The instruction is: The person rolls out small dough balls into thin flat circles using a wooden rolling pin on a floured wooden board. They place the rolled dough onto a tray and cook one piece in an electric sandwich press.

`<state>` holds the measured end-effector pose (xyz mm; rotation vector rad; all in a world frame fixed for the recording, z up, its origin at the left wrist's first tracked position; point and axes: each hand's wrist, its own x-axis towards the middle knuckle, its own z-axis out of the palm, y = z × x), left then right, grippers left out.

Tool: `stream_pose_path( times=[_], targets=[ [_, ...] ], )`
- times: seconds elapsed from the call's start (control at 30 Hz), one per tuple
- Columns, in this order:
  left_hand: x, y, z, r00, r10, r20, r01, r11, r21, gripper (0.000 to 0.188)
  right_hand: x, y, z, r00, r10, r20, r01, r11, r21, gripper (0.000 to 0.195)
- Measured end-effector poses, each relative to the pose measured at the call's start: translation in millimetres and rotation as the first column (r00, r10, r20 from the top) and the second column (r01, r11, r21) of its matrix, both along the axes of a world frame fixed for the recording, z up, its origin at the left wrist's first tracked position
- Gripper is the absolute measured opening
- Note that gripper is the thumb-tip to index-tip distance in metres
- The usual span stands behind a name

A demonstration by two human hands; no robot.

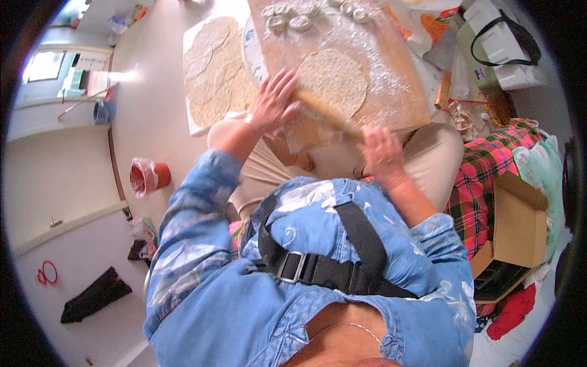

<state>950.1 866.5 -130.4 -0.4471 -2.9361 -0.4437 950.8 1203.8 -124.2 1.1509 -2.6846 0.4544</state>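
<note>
A wooden rolling pin [328, 111] lies slantwise against the near edge of a round, flattened sheet of speckled dough [337, 80]. My left hand [276, 98] rests over its upper left end, fingers stretched out. At the lower right end, my right hand [380, 149] is blurred, with its fingers bent over the pin. Beneath the dough is a wooden board [284, 55] dusted with white flour. Several small floured dough pieces [300, 22] sit along the board's far side.
Left of the board, thin dough sheets [215, 73] overlap on a white surface. A short wooden roller [442, 89] lies to the right, near a plaid cloth [481, 169]. An open cardboard box [520, 225] stands beside me. A lined red bin [158, 176] is on the floor.
</note>
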Motion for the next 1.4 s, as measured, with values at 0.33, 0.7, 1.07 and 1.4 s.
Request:
stream_pose_path(
  times=[0.33, 0.7, 1.07, 1.4],
  targets=[
    [-13, 29, 81, 0.967, 0.143, -0.212, -0.117, 0.984, 0.13, 0.038, -1, 5, 17, 0.805, 0.055, 0.591, 0.251, 0.871, -0.422, 0.032],
    [-314, 181, 147, 0.883, -0.222, -0.413, 0.297, 0.946, 0.128, 0.014, -36, 60, 4, 0.798, -0.055, 0.6, 0.542, 0.502, -0.674, 0.028],
    [-358, 241, 63, 0.985, -0.061, -0.164, 0.005, 0.946, -0.324, 0.018, -47, 68, 14, 0.676, 0.055, 0.735, 0.662, 0.392, -0.638, 0.029],
    [-353, 238, 46, 0.978, -0.025, -0.206, -0.048, 0.94, -0.338, 0.019, -51, 67, 11, 0.712, 0.02, 0.702, 0.659, 0.325, -0.678, 0.027]
  ],
)
